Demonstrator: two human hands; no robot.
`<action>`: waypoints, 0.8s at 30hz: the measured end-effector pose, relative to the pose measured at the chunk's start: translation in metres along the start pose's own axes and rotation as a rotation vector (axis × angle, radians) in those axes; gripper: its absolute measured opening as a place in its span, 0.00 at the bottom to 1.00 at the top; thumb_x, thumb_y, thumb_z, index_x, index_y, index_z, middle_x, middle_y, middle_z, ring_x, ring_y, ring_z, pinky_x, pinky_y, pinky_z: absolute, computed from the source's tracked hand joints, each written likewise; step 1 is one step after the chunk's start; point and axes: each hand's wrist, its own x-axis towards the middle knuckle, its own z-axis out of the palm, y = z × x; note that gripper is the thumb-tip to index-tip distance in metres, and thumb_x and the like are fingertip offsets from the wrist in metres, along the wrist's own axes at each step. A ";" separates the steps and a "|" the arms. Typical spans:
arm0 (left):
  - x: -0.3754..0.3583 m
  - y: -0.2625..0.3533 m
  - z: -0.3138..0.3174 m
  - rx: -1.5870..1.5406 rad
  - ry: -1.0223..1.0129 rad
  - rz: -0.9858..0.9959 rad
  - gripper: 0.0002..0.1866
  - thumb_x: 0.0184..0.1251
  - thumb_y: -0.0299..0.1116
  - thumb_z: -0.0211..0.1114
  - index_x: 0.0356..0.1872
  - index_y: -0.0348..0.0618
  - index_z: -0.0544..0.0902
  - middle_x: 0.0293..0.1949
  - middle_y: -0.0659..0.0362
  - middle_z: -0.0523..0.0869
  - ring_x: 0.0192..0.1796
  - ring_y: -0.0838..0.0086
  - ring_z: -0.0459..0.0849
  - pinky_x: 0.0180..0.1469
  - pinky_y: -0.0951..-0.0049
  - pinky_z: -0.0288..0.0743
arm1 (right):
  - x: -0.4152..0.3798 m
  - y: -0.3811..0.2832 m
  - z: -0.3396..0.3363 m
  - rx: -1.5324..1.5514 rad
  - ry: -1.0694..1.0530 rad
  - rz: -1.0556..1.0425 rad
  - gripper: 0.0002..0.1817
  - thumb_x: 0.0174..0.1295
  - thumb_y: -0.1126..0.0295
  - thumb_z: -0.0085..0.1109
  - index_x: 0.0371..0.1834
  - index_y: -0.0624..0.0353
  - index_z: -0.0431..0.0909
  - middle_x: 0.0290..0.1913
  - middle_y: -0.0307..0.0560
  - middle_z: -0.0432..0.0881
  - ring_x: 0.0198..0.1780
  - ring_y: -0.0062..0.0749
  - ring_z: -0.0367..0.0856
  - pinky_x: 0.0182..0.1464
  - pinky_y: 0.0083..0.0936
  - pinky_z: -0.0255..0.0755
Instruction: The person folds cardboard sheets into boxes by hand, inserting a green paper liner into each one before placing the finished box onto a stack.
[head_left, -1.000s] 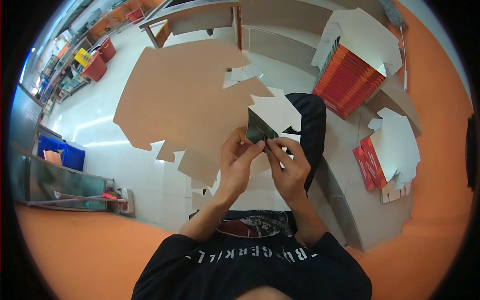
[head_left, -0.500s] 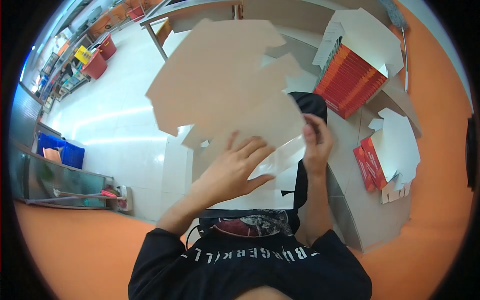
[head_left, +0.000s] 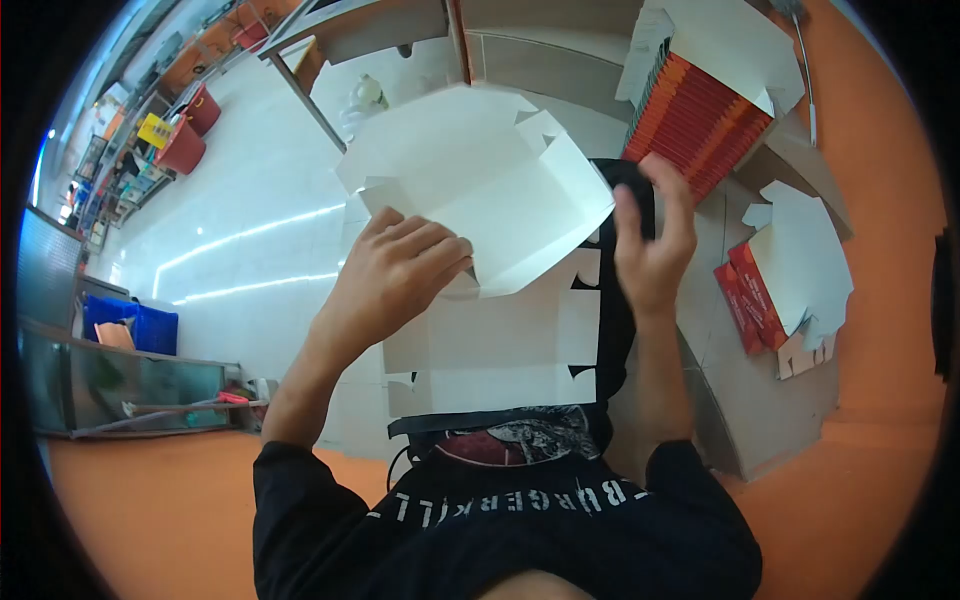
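Note:
A partly folded cardboard box [head_left: 490,190] is tilted over my lap with its white inside facing up. Its side walls and corner tabs stand partly raised, and the far panel lies open. My left hand [head_left: 405,265] is closed on the box's near left corner, fingers bent over the edge. Beside the right corner, my right hand [head_left: 658,235] is raised with thumb and fingers apart, slightly blurred and holding nothing. Below the box, a flat white cardboard sheet [head_left: 495,350] with slots cut in its edges lies across my legs.
A tall stack of red-sided boxes [head_left: 695,125] stands at the upper right, with a smaller stack [head_left: 755,295] nearer me. A metal-framed table [head_left: 380,40] is ahead. Left are a blue crate [head_left: 150,325], red buckets [head_left: 182,148] and a plastic bottle [head_left: 370,92].
The cardboard has gone from a flat sheet, brown side up, to a partly folded box, white side up. My right hand has let go and risen; my left has moved up and closed on a corner.

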 end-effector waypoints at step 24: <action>0.049 0.014 -0.008 -0.624 -0.003 -0.358 0.09 0.66 0.23 0.59 0.45 0.33 0.82 0.30 0.49 0.85 0.30 0.69 0.84 0.36 0.72 0.77 | 0.018 -0.061 -0.005 0.094 -0.116 -0.067 0.23 0.48 0.80 0.67 0.50 0.57 0.77 0.42 0.45 0.76 0.47 0.41 0.76 0.51 0.35 0.66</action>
